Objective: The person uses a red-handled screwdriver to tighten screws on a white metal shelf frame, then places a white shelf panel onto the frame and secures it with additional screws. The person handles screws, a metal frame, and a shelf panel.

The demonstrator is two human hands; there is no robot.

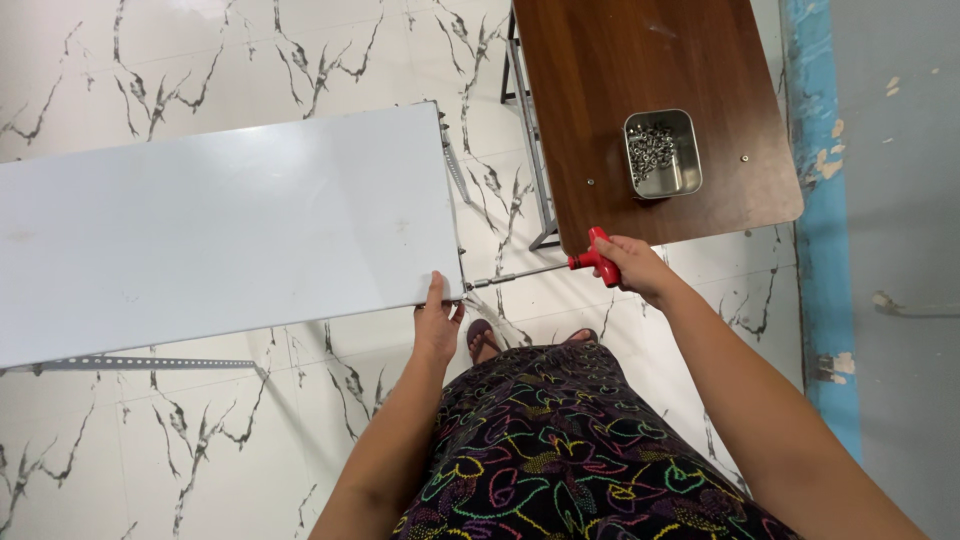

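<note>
Right hand (637,268) gripping my red-handled driver (545,270) at the panel's (220,225) near corner, left hand (438,325) pinching its edge; screw seemingly part-driven, more in the tin (662,153).

A: What's the person wearing?
B: Long garment, black w/ a busy pattern – swirls & flower-like outlines in pink, yellow, green, blue, purple. Covers the lap down to the feet.
A: Sleeves?
B: None seen; both forearms bare to the frame edge. Left hand (437,325) & right hand (634,268): no rings, watch or bracelets visible.
A: Footwear?
B: Toes peek out past the hem, looks like an open sandal w/ a dark strap. Too small to tell more.
</note>
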